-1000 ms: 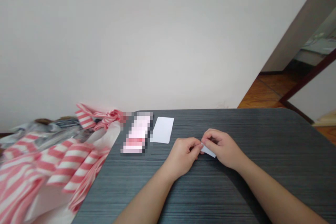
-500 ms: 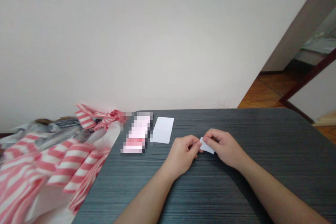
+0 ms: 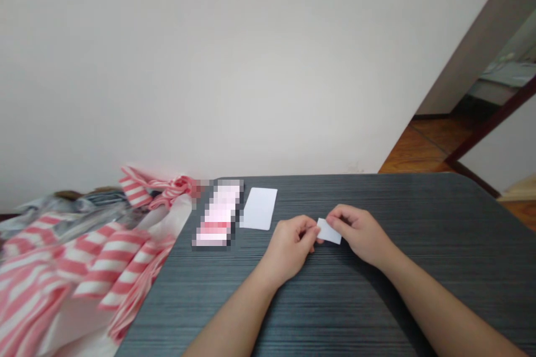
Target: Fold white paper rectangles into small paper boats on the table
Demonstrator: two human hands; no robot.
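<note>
Two bare hands at a dark bench (image 3: 377, 312), seen from above. The left hand (image 3: 288, 250) and right hand (image 3: 360, 236) are both nearly closed, each grip pinching one end of a small white slip (image 3: 329, 231) (paper or thin card; the view does not settle which). The slip is a flat rectangle between the hands, near the middle of the bench. Farther off lies a larger white rectangular card (image 3: 259, 208), flat and smooth, just beside a pixelated pink-and-white object (image 3: 218, 215), too blurred to name. The bench top has fine grey streaks and a rounded corner. Pink-and-white striped cloth (image 3: 104, 262) lies heaped beyond its left edge.
</note>
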